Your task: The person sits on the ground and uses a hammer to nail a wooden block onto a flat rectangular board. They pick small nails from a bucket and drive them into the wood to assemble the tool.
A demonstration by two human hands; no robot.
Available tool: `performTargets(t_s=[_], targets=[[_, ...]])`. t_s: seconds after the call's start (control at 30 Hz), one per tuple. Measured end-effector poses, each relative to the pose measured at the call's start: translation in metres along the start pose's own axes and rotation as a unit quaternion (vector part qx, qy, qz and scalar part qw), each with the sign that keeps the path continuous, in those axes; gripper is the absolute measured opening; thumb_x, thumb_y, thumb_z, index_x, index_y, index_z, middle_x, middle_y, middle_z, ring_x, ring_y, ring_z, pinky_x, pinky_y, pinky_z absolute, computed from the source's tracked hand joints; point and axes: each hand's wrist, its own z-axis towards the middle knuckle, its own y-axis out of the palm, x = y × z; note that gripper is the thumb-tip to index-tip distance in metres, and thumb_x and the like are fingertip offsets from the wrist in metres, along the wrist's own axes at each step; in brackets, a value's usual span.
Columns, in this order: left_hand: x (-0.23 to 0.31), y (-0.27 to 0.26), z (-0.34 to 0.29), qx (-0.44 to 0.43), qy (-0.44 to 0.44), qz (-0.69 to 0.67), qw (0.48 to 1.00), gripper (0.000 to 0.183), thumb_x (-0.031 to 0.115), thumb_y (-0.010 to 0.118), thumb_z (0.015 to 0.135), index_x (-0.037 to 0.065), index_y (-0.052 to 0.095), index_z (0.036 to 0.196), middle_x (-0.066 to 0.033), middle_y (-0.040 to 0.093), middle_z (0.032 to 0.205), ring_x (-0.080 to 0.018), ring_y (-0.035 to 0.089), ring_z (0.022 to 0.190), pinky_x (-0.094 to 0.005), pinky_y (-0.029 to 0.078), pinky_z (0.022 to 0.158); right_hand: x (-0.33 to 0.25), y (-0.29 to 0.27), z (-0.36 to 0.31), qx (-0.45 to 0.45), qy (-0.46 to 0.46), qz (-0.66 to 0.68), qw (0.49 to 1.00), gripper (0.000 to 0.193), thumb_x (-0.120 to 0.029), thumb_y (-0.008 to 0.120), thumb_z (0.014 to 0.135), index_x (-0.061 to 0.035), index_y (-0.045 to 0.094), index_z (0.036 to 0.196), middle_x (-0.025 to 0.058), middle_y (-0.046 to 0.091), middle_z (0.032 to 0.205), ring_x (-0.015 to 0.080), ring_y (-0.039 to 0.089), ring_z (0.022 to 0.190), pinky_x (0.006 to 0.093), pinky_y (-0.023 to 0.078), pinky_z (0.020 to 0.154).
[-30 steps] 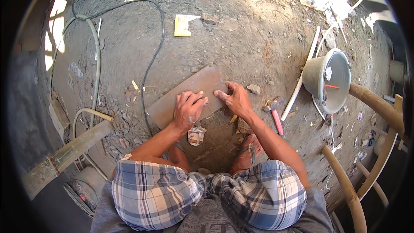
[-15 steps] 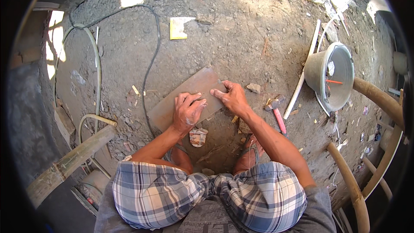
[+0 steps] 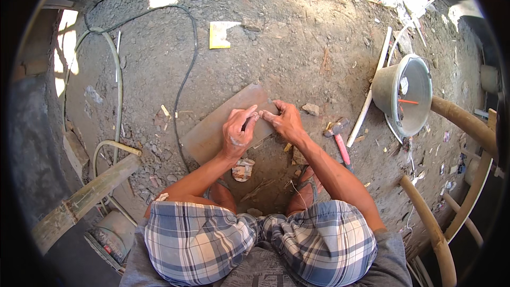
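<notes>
A flat, brownish-grey rectangular tile (image 3: 204,137) lies slanted on the dirt in front of me. My right hand (image 3: 286,121) grips its right edge, thumb on top and fingers curled over the far side. Above the tile's middle, my left hand (image 3: 239,132) is closed, thumb and forefinger drawn together near the right thumb. Whatever is between those fingertips, if anything, is too small to make out. On the ground to the right rests a hammer (image 3: 340,141) with a red handle. A crumpled printed wrapper (image 3: 243,170) sits between my feet, below the tile.
A grey bucket (image 3: 390,87) lies tipped at the right beside a white pipe (image 3: 370,90). Bamboo poles (image 3: 87,196) flank me on both sides. A black cable (image 3: 194,56) and a hose (image 3: 119,85) run along the left. Near a yellow-white packet (image 3: 218,37), stones litter the dirt.
My left hand has lifted from lying spread on the tile and shifted right and up, its fingers now drawn together. My right hand stays at the tile's edge.
</notes>
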Motion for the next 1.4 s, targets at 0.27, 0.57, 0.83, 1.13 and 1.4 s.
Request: performTargets(t_s=[0.27, 0.57, 0.83, 1.13, 1.4], targets=[[-0.005, 0.003, 0.000, 0.023, 0.016, 0.002, 1.000, 0.011, 0.001, 0.075, 0.098, 0.002, 0.077, 0.108, -0.0120, 0.078, 0.106, -0.0298, 0.073, 0.100, -0.0390, 0.059, 0.085, 0.010, -0.004, 0.005, -0.029, -0.014, -0.002, 0.999, 0.051, -0.035, 0.080, 0.095, 0.0063, 0.075, 0.124, 0.0227, 0.080, 0.104, 0.0278, 0.076, 0.093, 0.0430, 0.056, 0.086], [-0.006, 0.010, 0.001, 0.008, 0.036, 0.049, 0.998, 0.009, 0.002, 0.073, 0.098, 0.001, 0.077, 0.107, -0.0122, 0.077, 0.107, -0.0315, 0.068, 0.100, -0.0401, 0.055, 0.090, 0.017, -0.030, -0.012, 0.015, -0.067, -0.016, 0.998, 0.054, -0.033, 0.071, 0.103, 0.0019, 0.065, 0.143, 0.0222, 0.077, 0.119, 0.0325, 0.075, 0.102, 0.0446, 0.058, 0.092], [-0.007, 0.011, 0.000, 0.025, 0.026, 0.056, 0.998, 0.008, 0.005, 0.072, 0.100, 0.002, 0.076, 0.106, -0.0123, 0.077, 0.108, -0.0335, 0.067, 0.100, -0.0418, 0.054, 0.090, 0.119, -0.138, -0.189, 0.308, 0.068, -0.308, 0.898, 0.045, -0.028, 0.079, 0.098, -0.0022, 0.067, 0.133, 0.0197, 0.071, 0.122, 0.0380, 0.069, 0.112, 0.0499, 0.055, 0.096], [-0.003, 0.012, 0.001, 0.022, 0.039, 0.078, 0.996, 0.007, 0.006, 0.074, 0.100, 0.003, 0.077, 0.105, -0.0108, 0.078, 0.107, -0.0323, 0.066, 0.097, -0.0403, 0.054, 0.089, 0.171, -0.132, -0.238, 0.290, 0.047, -0.338, 0.894, 0.031, -0.021, 0.072, 0.103, -0.0010, 0.067, 0.126, 0.0237, 0.071, 0.107, 0.0436, 0.069, 0.101, 0.0517, 0.053, 0.084], [-0.004, 0.012, 0.002, 0.024, 0.040, 0.069, 0.996, 0.009, 0.002, 0.074, 0.097, 0.001, 0.076, 0.106, -0.0119, 0.078, 0.107, -0.0326, 0.068, 0.100, -0.0419, 0.055, 0.089, 0.037, -0.112, -0.213, 0.072, -0.005, -0.167, 0.983, 0.027, -0.022, 0.062, 0.110, -0.0043, 0.059, 0.130, 0.0248, 0.071, 0.083, 0.0470, 0.072, 0.073, 0.0516, 0.054, 0.064]])
